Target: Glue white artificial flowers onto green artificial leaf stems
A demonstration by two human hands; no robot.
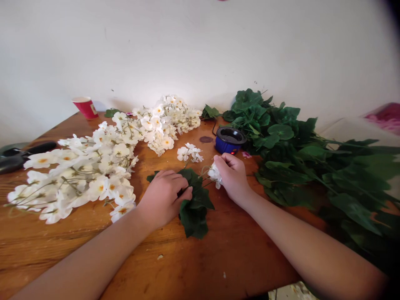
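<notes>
Head view, looking down on a wooden surface (237, 254) with a person's two bare forearms reaching in from the bottom. The left hand (164, 196) sits curled over a dark green artificial leaf (194, 212), its fingers (175, 180) closed down on it. The right hand (233, 177) pinches a small white flower sprig (215, 174) between closed fingers (220, 164), and a thin stem runs from it toward the leaf. Just ahead of the hands lies a loose white blossom cluster (189, 153), touching neither. Beyond the right hand stands a round blue pot (225, 146) with a black rim, a cord trailing from it and a small red light glowing at its front (its dark inside shows nothing that can be made out). Far back near the left corner stands a red paper cup (85, 107), its contents hidden. White artificial flowers (75, 179) heap along the left, running back into a second mass (165, 118). Green leafy stems (300, 162) pile up on the right, spilling past the surface's right edge. A black-handled tool (21, 156) lies just beyond the left edge. Wood grain stretches between the wrists and the near edge.
</notes>
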